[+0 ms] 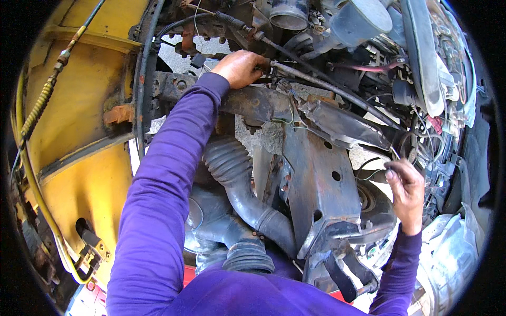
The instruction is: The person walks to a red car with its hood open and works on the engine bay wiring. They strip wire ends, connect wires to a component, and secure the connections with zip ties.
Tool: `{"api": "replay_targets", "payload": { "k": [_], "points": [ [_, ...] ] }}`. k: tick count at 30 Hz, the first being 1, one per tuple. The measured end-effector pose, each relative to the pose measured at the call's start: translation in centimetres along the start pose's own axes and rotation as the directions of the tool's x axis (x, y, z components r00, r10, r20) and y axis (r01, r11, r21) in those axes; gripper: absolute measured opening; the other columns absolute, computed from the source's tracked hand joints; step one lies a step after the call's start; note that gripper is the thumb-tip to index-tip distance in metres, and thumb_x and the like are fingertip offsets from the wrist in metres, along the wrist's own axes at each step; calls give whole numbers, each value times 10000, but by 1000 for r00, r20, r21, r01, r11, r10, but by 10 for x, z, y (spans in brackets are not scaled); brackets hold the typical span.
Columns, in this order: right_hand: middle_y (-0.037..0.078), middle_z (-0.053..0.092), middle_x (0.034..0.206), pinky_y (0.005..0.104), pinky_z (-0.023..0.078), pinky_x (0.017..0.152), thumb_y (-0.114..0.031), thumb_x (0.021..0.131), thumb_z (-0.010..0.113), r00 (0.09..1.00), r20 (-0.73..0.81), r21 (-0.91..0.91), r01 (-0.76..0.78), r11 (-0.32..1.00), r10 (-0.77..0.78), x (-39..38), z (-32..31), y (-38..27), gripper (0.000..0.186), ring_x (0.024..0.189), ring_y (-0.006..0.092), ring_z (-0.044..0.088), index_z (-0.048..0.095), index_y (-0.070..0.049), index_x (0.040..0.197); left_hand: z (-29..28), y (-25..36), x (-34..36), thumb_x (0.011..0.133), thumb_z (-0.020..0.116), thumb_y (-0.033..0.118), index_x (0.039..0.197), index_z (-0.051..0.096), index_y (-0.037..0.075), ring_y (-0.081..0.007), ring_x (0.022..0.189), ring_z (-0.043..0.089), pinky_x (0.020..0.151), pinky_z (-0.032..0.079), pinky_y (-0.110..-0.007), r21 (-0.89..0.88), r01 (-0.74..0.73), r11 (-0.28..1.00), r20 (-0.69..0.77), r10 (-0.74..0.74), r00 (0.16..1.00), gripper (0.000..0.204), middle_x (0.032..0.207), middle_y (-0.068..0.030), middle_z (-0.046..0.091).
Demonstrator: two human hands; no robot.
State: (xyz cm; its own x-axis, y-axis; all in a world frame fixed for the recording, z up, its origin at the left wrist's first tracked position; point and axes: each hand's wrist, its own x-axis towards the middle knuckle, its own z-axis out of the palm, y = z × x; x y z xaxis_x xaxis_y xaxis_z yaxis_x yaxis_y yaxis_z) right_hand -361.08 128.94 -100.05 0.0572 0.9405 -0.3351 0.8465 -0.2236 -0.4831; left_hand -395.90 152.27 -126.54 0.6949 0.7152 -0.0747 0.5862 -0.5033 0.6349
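My left hand reaches far up into the engine bay and closes around the end of a long dark cable that slants down to the right over a rusty crossmember. My right hand is lower on the right, its fingertips pinched on a thin wire beside a rusty metal bracket with round holes. Both arms wear purple sleeves.
A yellow body panel with a braided hose fills the left side. A grey ribbed hose curves down the middle. Tangled wires and a grey plastic reservoir crowd the upper right.
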Motion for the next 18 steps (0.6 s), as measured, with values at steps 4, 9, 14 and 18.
{"api": "replay_targets", "payload": {
  "k": [4,9,14,18],
  "points": [
    [98,652,880,315,474,762,-65,908,689,989,-92,94,-108,990,117,-52,-2,6,154,814,201,605,700,48,1012,2,24,0,839,709,231,1143,748,112,-393,1021,695,914,545,-494,36,82,996,-59,-80,995,328,1065,-199,736],
    [84,639,882,301,479,760,-56,892,684,957,-132,132,-243,961,260,-115,-2,19,167,810,179,594,697,43,1027,15,53,9,829,718,251,1179,711,97,-401,1053,689,912,536,-516,140,244,960,-82,-234,969,382,1108,-189,731],
    [123,699,955,336,516,803,-98,892,692,911,-188,80,-358,930,367,-170,4,35,174,882,251,675,706,15,1024,47,12,14,900,679,210,1176,706,58,-398,1065,685,893,558,-501,218,268,938,-178,-232,956,316,1109,-198,724],
    [108,704,945,322,524,788,-109,924,705,790,-350,160,-479,863,504,-221,12,55,179,862,198,680,721,20,1047,34,7,13,883,722,270,1144,745,30,-369,1076,700,926,542,-443,10,283,959,-124,-280,952,356,1122,-200,741]
  ]
}}
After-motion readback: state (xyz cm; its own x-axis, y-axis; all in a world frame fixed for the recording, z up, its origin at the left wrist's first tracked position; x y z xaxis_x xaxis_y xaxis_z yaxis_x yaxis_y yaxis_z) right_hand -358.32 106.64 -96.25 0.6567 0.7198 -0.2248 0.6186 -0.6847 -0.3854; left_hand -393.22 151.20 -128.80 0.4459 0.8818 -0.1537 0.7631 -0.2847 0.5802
